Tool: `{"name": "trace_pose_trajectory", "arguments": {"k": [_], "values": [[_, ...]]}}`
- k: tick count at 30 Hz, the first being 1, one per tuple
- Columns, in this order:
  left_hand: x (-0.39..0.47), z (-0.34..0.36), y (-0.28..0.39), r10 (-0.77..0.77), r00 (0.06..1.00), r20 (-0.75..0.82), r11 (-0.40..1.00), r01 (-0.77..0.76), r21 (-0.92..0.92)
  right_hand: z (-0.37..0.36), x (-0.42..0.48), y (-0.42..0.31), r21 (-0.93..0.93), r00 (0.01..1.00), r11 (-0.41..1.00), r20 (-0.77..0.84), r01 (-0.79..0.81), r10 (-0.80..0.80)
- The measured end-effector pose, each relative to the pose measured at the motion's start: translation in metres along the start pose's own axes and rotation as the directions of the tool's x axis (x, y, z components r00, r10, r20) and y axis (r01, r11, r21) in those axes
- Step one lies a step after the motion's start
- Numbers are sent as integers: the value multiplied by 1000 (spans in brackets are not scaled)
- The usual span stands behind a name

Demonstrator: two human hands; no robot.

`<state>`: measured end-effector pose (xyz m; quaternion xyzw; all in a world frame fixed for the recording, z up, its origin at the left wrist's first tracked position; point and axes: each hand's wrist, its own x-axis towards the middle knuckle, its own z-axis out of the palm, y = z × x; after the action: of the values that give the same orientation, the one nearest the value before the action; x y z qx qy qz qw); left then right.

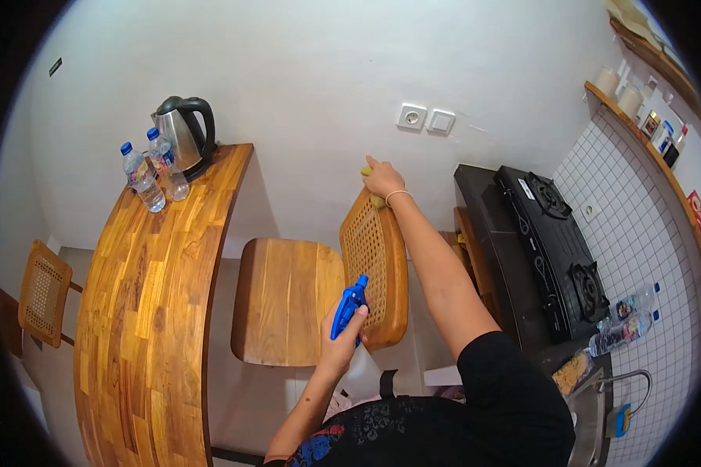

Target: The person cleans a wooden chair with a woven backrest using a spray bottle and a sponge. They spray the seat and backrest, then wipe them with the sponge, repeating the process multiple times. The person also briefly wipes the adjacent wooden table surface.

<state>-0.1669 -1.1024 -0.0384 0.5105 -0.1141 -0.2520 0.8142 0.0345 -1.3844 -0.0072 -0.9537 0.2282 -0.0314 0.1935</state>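
Observation:
My left hand [340,344] grips a spray bottle by its blue trigger head [349,309]. Below the fist hangs the bottle's white body [362,373], partly hidden by my wrist and shirt. With my arm stretched out, my right hand [384,180] presses a yellowish cloth [377,201] on the top far corner of a chair's backrest [392,280]. That backrest has a wooden frame around a woven cane panel [363,242]. The chair's wooden seat [289,303] lies to the left of it. Much of the cloth is covered by my fingers.
A wooden table [152,303] on the left bears an electric kettle [181,137] and two plastic water bottles [143,178]. Behind it is another cane chair [45,292]. On the right are a black gas stove [552,251], a sink faucet [625,376] and a wall shelf [642,140].

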Motion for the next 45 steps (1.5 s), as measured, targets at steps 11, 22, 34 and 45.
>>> {"name": "trace_pose_trajectory", "arguments": {"k": [11,22,34,45], "values": [[-42,-9,20,47,998,51,998,-49,47,3,-102,-6,48,992,993,-64,-107,110],[-84,-26,40,55,988,144,994,-69,90,14,-233,-20,-29,991,996,-104,-86,82],[-100,-34,42,6,977,212,995,-26,93,29,-317,-24,43,987,999,-159,9,-2],[-49,-36,34,-12,986,164,995,-4,99,13,-246,-16,-79,999,997,-30,-15,13]]}}
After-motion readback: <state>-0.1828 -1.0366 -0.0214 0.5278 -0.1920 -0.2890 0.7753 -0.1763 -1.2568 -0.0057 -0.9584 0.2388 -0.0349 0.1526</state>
